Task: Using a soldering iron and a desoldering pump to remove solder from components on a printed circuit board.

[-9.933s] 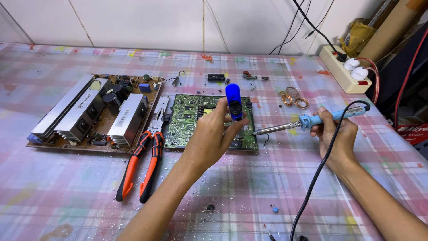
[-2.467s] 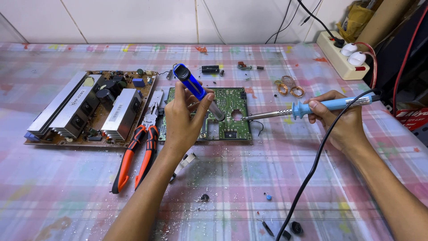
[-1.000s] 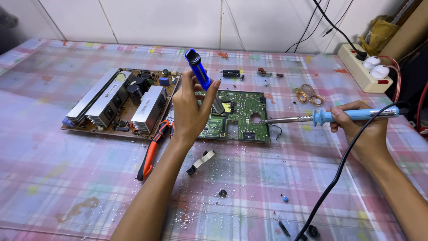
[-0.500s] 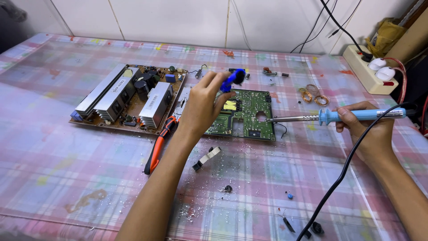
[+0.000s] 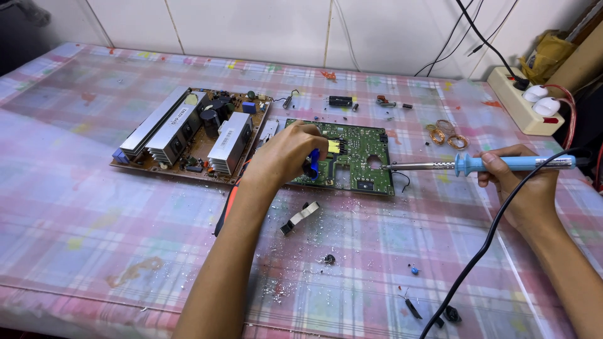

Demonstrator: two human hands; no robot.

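The fingers of the left hand (image 5: 286, 154) are curled shut around a blue tool (image 5: 312, 163); only its lower end shows under the knuckles, so I cannot tell what kind of tool it is. That end rests on the left part of the green circuit board (image 5: 355, 156), beside a yellow part on the board. The fingers of the right hand (image 5: 518, 179) are pressed together around the blue handle of a soldering iron (image 5: 477, 165), which lies nearly level; its metal tip reaches the right edge of the green circuit board, by a round hole. A black cord (image 5: 496, 229) runs from the iron's back end past the right wrist toward the near edge of the table.

Just left of the green circuit board lies a brown board (image 5: 191, 135) with silver metal blocks, and an orange handle (image 5: 227, 204) shows under the left forearm. In front of the green circuit board lies a small flat strip (image 5: 299, 218) among pale crumbs. Behind and right of it sit copper wire coils (image 5: 447, 135), and farther right a white power strip (image 5: 524, 107). All rest on a checked tablecloth (image 5: 88, 213).
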